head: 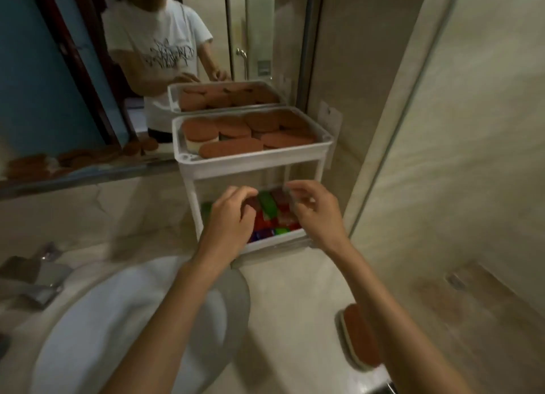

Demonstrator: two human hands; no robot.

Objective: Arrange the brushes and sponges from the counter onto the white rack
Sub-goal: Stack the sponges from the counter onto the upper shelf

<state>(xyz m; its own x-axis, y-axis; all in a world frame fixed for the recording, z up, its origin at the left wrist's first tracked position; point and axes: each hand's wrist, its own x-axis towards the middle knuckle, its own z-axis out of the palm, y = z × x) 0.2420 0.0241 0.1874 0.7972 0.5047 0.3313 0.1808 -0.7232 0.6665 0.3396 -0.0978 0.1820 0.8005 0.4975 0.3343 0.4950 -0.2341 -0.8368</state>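
A white two-tier rack (pixel 324 150) stands on the counter against the mirror. Its top tier is packed with several brown-topped brushes (pixel 233 150). The lower tier holds several red, green and blue sponges (pixel 267 205) packed side by side. Both my hands reach into the lower tier. My left hand (pixel 228 216) curls its fingers on a dark red sponge (pixel 253 203) at the left of the row. My right hand (pixel 315 209) has curled fingers at the right end of the sponges; blur hides whether it grips one. One brown-topped brush (pixel 361 337) lies on the counter at the lower right.
A white round basin (pixel 97 328) with a chrome tap (pixel 38 278) fills the lower left. The mirror (pixel 73 84) behind the rack reflects a person and the brushes. A glass partition (pixel 427 128) stands to the right of the rack.
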